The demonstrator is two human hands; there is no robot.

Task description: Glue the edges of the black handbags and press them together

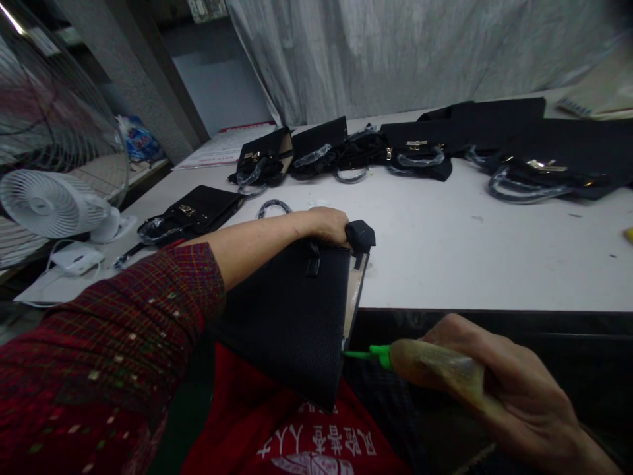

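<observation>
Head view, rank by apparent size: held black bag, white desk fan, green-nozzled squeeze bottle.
1. black bag, clearly largest.
2. white desk fan and squeeze bottle look about alike; the bottle is nearer and partly covered by the right hand, so I won't rank them.

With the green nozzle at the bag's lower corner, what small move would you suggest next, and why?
Probably draw the green nozzle slowly up the pale open edge of the black bag. Its tip sits at the bottom of that edge, the right hand grips the squeeze bottle, and the left hand holds the bag's top on the table, so it looks steady.
</observation>
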